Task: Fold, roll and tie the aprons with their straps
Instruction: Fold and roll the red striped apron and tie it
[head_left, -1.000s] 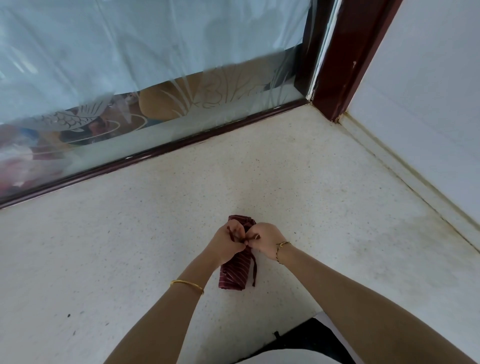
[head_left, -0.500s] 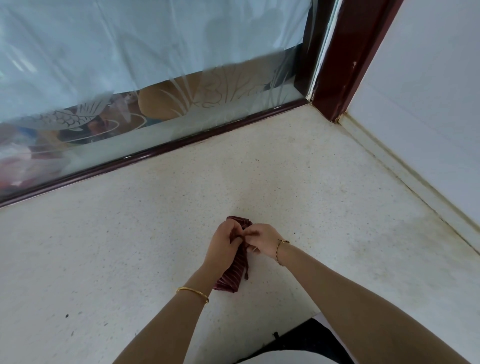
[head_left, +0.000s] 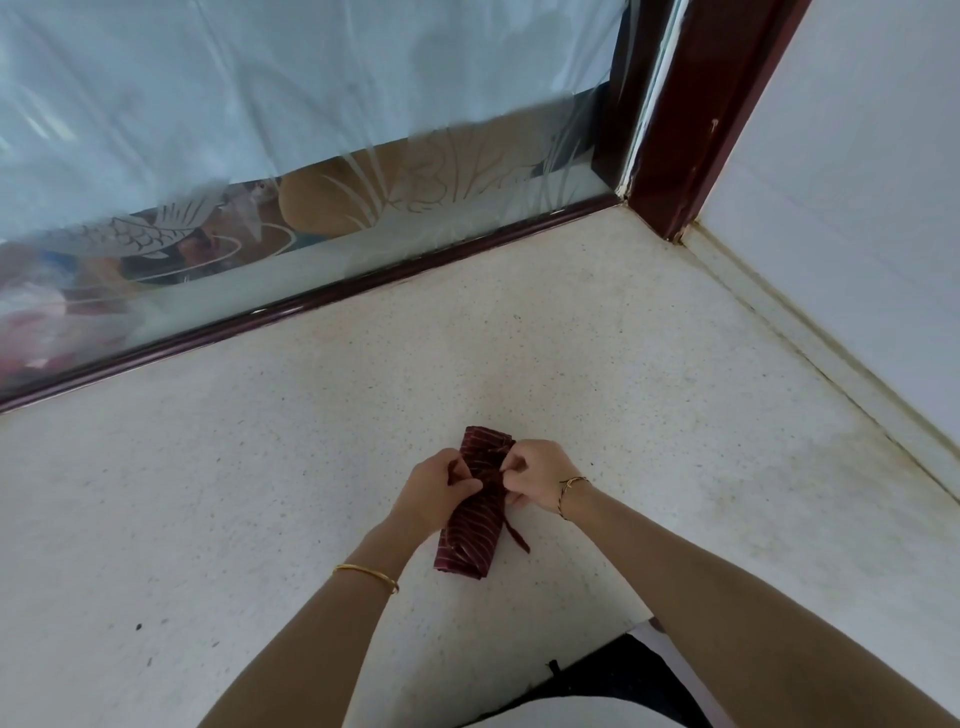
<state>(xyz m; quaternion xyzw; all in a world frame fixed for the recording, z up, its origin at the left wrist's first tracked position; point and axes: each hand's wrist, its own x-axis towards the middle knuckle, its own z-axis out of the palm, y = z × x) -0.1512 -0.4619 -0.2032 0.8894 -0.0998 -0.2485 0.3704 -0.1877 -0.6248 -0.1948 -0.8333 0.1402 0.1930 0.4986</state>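
At six o'clock in the head view, nearest the camera, sits a patch of dark clothing (head_left: 597, 686). Both forearms reach from it toward twelve. A gold bangle (head_left: 366, 571) rings the left wrist and a thin bracelet (head_left: 571, 491) the right.

Just past the wrists the two hands meet over the apron (head_left: 470, 540), a dark red striped bundle already folded and rolled into a short, tight cylinder. It lies on the speckled white surface (head_left: 260, 467) a little below the middle of the view, its long axis running from about seven o'clock to one. The left hand (head_left: 441, 488) has its fingers curled and pinches the strap (head_left: 517, 538) on the roll's nine o'clock side. The right hand (head_left: 535, 475) is curled the same way and pinches it on the three o'clock side, knuckles nearly touching the left. One loose end trails off the roll toward five o'clock.

Folding and rolling look finished for this apron. What is in hand is the tie — the strap seems to cross the roll's middle, though whether the knot is drawn tight is hidden under the fingers. No other apron is in view, so how many remain cannot be told.

Farther off, at eleven o'clock, stands a frosted glass panel (head_left: 260, 156). A dark red frame (head_left: 701, 104) rises at one o'clock, and a white wall (head_left: 857, 182) stands at two.
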